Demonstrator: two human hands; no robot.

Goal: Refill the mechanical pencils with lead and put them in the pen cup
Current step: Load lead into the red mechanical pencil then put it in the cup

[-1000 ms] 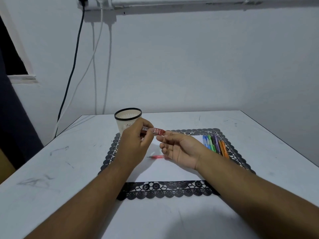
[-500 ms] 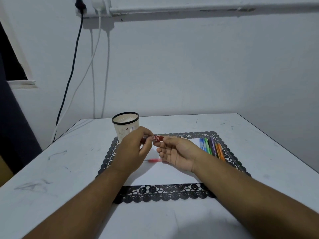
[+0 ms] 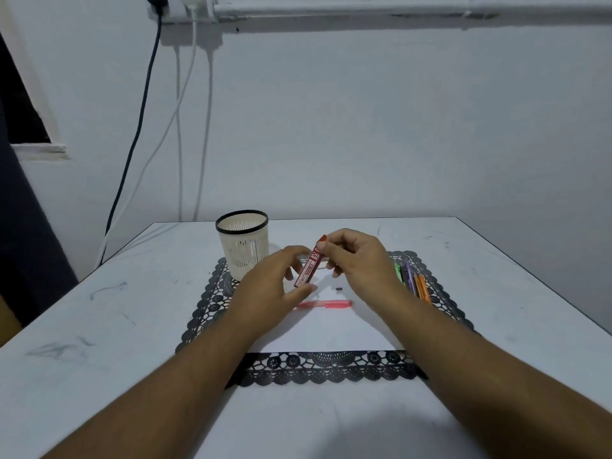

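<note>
A red lead case [image 3: 310, 266] is held tilted above the mat. My right hand [image 3: 361, 263] pinches its upper end. My left hand [image 3: 271, 289] sits just below and to the left, fingers loosely curved, with the thumb touching the case's lower end. A pink mechanical pencil [image 3: 326, 304] lies flat on the white centre of the mat, below both hands. A tiny dark piece [image 3: 338, 288] lies just above it. Several coloured mechanical pencils [image 3: 415, 281] lie side by side at the mat's right edge, partly hidden by my right wrist. The white mesh pen cup [image 3: 243, 250] stands at the mat's back left corner.
The mat has a black lace border [image 3: 205, 309] and lies on a white scuffed table [image 3: 99, 326]. Cables [image 3: 132, 154] hang down the wall behind the table's back left corner. A dark curtain fills the left edge of the view.
The lead case has swung from lying level to tilted upright. My right hand has taken its upper end, and my left hand has loosened and dropped toward its lower end. The view has also dipped.
</note>
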